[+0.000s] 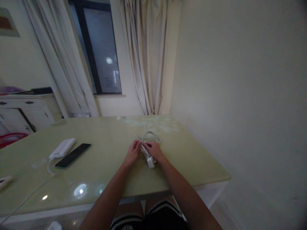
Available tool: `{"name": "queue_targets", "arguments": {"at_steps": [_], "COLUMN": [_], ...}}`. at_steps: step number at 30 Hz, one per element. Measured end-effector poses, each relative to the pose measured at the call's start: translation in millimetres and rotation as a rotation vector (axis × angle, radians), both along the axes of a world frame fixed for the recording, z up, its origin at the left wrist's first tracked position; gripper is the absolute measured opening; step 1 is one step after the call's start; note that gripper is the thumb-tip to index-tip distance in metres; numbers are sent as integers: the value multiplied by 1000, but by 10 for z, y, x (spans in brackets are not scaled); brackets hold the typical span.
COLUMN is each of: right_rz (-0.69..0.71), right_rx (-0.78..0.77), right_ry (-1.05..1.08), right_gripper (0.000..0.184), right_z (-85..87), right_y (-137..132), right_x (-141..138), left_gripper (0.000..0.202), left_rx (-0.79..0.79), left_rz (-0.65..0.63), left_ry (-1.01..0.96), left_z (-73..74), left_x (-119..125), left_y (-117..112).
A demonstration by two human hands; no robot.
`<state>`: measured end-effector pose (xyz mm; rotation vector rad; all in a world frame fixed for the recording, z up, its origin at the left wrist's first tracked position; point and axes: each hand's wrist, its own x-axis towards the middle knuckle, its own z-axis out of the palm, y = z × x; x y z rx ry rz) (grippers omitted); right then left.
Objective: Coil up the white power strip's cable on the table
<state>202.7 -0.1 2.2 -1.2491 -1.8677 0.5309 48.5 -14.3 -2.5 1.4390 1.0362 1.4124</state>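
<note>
A white power cord (pixel 158 138) lies on the table in front of me, part of it looped beyond my hands. Its bundled near section runs toward me between my wrists and ends in a blocky white plug (pixel 150 162). My left hand (pixel 133 152) is closed, thumb and fingers pinched at the cord's left side. From the right, my right hand (pixel 154 150) grips the same bundle, its fingers curled and partly hidden. Fingertips of both hands nearly meet at the top of the bundle.
On the greenish glossy table (pixel 107 172), a black phone (pixel 73 156) lies left beside a white power bank-like block (pixel 62 148) with a white cable (pixel 31 194). A white object (pixel 5 181) sits at the far left edge. A wall (pixel 240 95) borders the right side.
</note>
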Motion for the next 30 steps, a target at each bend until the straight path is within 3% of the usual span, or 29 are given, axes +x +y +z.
{"name": "queue_targets", "arguments": {"at_steps": [17, 23, 27, 30], "right_rz": [20, 5, -17, -48], "right_rx": [2, -8, 19, 37], "right_ry": [5, 73, 91, 110], "right_gripper": [34, 33, 31, 30], "right_z": [42, 94, 98, 83], "right_y": [-35, -90, -92, -75], "right_x": [-5, -2, 3, 3], "left_gripper": [64, 63, 59, 61], "left_rx": [-6, -111, -109, -101], "left_rz": [73, 30, -20, 14], "left_ry": [-38, -142, -202, -267], "left_z": [93, 94, 102, 94], "left_x": [-27, -48, -48, -59], "left_y": [-26, -33, -64, -60]}}
